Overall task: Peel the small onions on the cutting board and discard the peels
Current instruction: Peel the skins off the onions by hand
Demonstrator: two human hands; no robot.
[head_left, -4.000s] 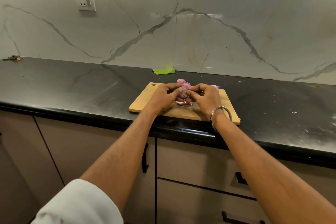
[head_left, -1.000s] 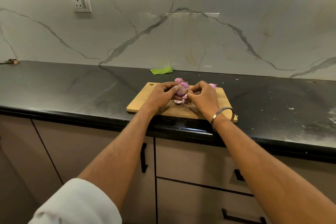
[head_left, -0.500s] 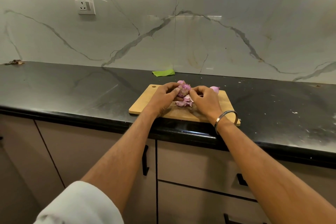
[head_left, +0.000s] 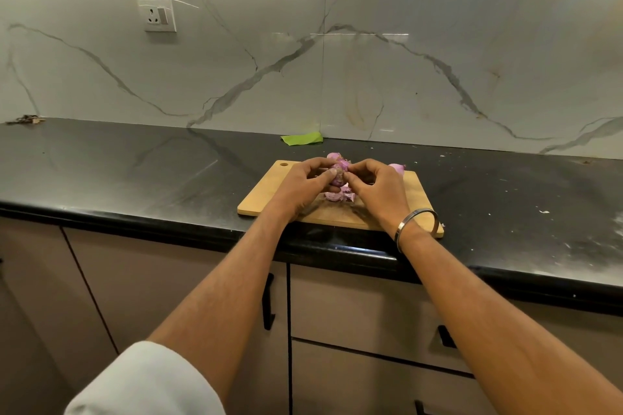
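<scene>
Head view: we hold onion [head_left: 338, 175] mid-frame, just above cutting board [head_left: 259, 196]. Left hand [head_left: 300, 187] fingers curled round it from left; right hand [head_left: 376, 189] pinches its right side. Peels [head_left: 338, 195] directly below. Long axis unclear.

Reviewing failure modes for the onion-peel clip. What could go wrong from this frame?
1. Loose peels pile on the cutting board under the hands; they could scatter onto the counter.
2. Left hand and right hand both pinch one small onion; it might slip.
3. A spare onion sits at the board's far edge and may roll off.
</scene>
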